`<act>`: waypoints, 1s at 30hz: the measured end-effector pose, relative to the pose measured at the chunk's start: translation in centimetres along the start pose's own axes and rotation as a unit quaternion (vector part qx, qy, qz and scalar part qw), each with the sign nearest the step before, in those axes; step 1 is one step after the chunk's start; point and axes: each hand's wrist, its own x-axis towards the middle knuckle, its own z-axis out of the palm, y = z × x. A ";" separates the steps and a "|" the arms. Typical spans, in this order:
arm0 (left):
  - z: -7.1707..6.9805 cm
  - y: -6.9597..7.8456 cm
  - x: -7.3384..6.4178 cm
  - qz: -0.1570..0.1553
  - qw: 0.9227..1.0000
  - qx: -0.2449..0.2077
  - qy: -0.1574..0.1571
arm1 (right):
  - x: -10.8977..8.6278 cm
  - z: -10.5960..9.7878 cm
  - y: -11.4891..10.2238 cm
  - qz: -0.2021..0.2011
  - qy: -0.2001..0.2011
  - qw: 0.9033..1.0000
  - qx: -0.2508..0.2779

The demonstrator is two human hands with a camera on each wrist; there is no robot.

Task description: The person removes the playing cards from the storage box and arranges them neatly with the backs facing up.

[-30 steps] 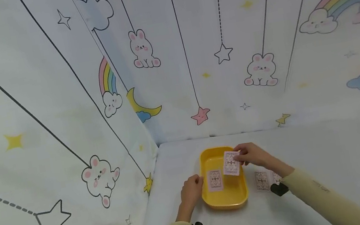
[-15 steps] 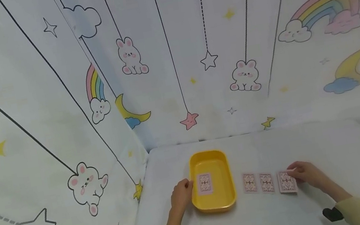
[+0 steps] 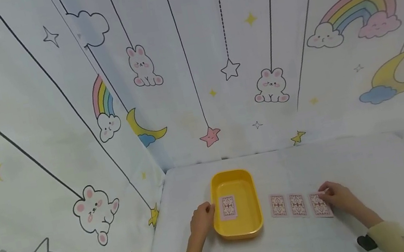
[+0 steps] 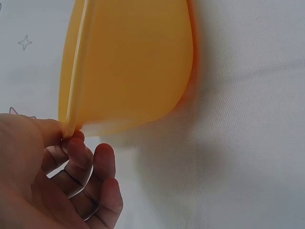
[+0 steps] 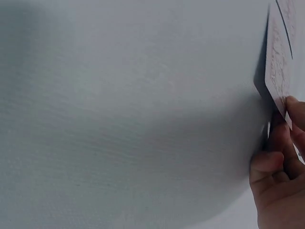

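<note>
A yellow tray (image 3: 249, 221) sits on the white cloth, and one or more playing cards (image 3: 227, 207) lie back up inside it on the left. My left hand (image 3: 202, 219) pinches the tray's left rim (image 4: 76, 71) between thumb and fingers. To the right of the tray, two playing cards lie back up, a left card (image 3: 278, 205) and a middle card (image 3: 297, 205). A third playing card (image 3: 321, 205) is at the right end of this row. My right hand (image 3: 339, 198) pinches its upper right corner; in the right wrist view this card (image 5: 277, 67) is slightly raised off the cloth.
A white cloth (image 3: 296, 244) covers the table. Behind it hangs a curtain (image 3: 181, 102) printed with rabbits, stars and rainbows, and another curtain side (image 3: 33, 182) runs along the left.
My right hand has carried a card from above the tray to the right end of the row and lowered it. My left hand has stayed on the tray rim. The head view has shifted.
</note>
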 end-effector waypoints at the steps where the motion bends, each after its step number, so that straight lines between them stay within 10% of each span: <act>1: 0.0 0.0 0.0 0.001 1.000 0.000 0.001 | -0.1 0.1 -0.1 -0.004 0.007 1.000 -0.001; 10: -0.1 -0.2 0.0 0.008 1.000 -0.003 -0.001 | -0.1 1.2 0.2 -0.047 0.062 0.995 -0.058; 30: 0.0 -0.3 0.3 0.010 1.000 -0.017 0.000 | 0.4 0.3 -1.4 -0.053 0.036 0.992 -0.107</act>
